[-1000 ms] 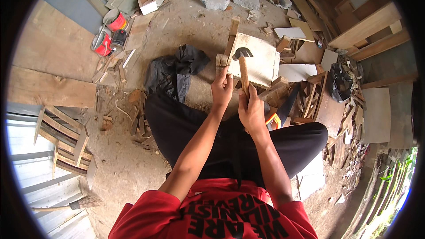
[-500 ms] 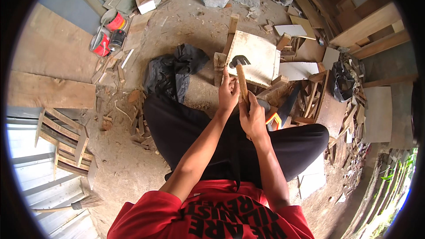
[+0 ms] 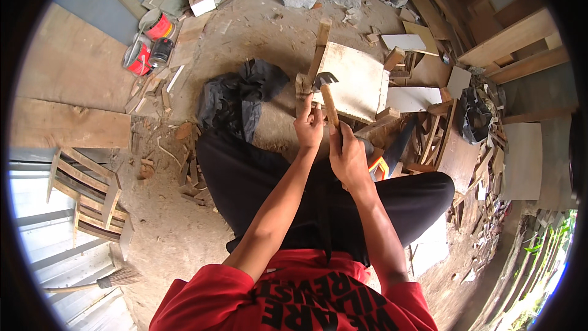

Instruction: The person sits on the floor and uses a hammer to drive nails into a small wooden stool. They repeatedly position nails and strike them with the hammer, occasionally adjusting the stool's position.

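Head cam had the guy sitting on the dirt, both hands out front around 12 o'clock. Right hand [image 3: 348,158] was wrapped tight around the wooden handle of a hammer [image 3: 329,99], dark head up at the top, right over the edge of a pale board [image 3: 355,83]. Left hand [image 3: 309,124] was just beside it at 9 o'clock, fingers pinched on something small against an upright bit of wood [image 3: 302,84]; couldn't tell what, too tiny. A wood strip [image 3: 320,46] ran up from there toward 12. Black bag [image 3: 236,101] lay at 9 o'clock from the hands, red cans [image 3: 147,46] way out at 10. Scrap planks [image 3: 508,40] were piled at 2 o'clock, and a broom [image 3: 116,279] sat down at 7.
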The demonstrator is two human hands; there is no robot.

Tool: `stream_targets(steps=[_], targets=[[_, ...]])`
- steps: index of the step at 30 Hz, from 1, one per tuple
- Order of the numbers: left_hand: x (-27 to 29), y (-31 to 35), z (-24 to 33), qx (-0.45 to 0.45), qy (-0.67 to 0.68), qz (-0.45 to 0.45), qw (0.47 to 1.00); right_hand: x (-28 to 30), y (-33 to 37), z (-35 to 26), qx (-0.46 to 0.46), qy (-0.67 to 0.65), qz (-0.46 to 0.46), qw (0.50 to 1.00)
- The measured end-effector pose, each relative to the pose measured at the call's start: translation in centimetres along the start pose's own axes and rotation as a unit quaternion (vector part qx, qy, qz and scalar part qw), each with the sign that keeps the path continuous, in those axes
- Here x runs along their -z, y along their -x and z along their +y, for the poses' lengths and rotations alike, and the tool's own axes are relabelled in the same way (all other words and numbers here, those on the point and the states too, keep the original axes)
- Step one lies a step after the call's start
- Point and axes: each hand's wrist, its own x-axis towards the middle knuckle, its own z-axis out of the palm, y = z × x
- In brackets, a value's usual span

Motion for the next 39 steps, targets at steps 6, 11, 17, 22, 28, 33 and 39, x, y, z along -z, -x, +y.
stream_targets(steps=[6,11,17,22,28,33,39], targets=[[0.6,0.0,-0.6,0.039,0.077,-0.006,0.996,0.5,-0.5,-2.9,0.006,-0.048,0.042,0.998],[0.6,-0.1,-1.2,0.053,0.018,-0.012,0.998,0.7,-0.4,0.1,0.022,0.037,-0.054,0.998],[0.6,0.0,-0.8,0.035,0.059,-0.021,0.997,0.4,-0.6,-2.1,0.015,-0.023,0.031,0.999],[0.8,0.2,-1.3,0.05,0.054,-0.018,0.997,-0.7,0.4,0.0,0.02,0.008,0.021,1.0],[1.3,0.1,-0.2,0.055,0.086,-0.042,0.994,-0.4,0.0,-1.6,-0.001,-0.019,0.037,0.999],[3.4,-0.4,0.4,0.055,0.085,-0.11,0.989,-1.3,0.7,-0.3,-0.04,-0.012,0.01,0.999],[6.8,-5.4,0.7,-0.106,-0.105,-0.049,0.988,-0.7,0.9,-0.9,-0.06,-0.001,-0.015,0.998]])
